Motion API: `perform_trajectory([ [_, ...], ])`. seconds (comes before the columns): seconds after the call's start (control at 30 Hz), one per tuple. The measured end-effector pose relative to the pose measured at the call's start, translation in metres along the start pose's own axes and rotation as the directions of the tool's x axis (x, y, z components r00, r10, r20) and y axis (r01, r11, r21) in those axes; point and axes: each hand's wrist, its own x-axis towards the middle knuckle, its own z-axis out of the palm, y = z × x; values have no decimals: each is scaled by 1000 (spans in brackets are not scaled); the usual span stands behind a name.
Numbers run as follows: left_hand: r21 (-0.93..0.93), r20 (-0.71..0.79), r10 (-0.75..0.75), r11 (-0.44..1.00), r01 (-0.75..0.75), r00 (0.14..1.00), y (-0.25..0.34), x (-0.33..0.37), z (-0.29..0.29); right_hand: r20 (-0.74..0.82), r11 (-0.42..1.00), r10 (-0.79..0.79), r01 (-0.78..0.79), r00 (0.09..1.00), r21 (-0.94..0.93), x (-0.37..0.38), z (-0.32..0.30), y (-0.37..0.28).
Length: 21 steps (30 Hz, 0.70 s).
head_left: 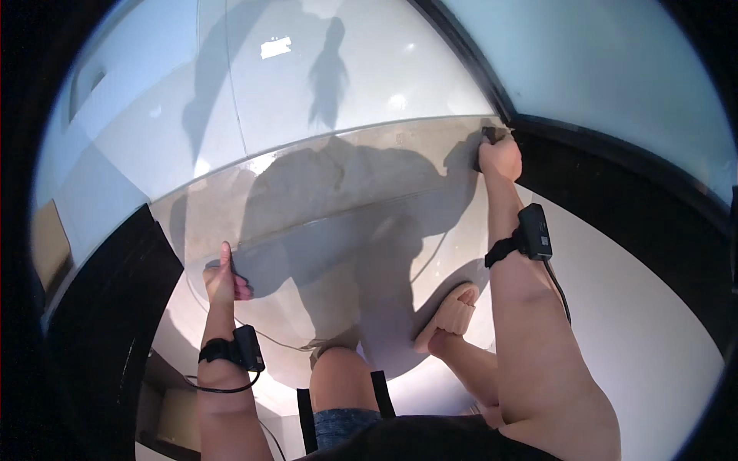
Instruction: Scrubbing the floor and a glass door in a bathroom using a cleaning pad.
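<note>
At the far right, my right hand (503, 159) is closed around a small dark object (489, 138), mostly covered by my fingers, so its kind cannot be made out. It presses this against the right end of the beige strip (369, 157) at the foot of the white wall, beside a black frame. My left hand (223, 283) hovers low on the left, holding nothing, with its thumb pointing up and the other fingers apart from it. A black strapped device sits on each forearm, one on the left (247, 348) and one on the right (534, 232).
Black panels rise on the left (115, 307) and right (600, 165), with frosted glass (615, 69) above the right one. A thin cable (269, 338) crosses the grey floor near my knee. My foot wears a beige slipper (453, 313). Shadows darken the wall and floor.
</note>
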Motion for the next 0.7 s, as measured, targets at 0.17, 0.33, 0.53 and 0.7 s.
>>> perform_trajectory([
  [0.17,-8,26,24,1000,-24,999,-5,3,6,181,982,-144,163,973,-94,-82,37,-18],
  [0.33,-3,24,31,1000,-31,999,-6,1,4,-61,991,131,-132,990,-24,11,8,46],
  [0.53,-12,8,28,1000,-28,1000,-9,3,-3,66,957,38,-17,997,-291,-15,22,57],
  [0.7,11,22,29,1000,-29,999,-12,8,7,-4,961,-17,15,1000,-275,20,13,53],
])
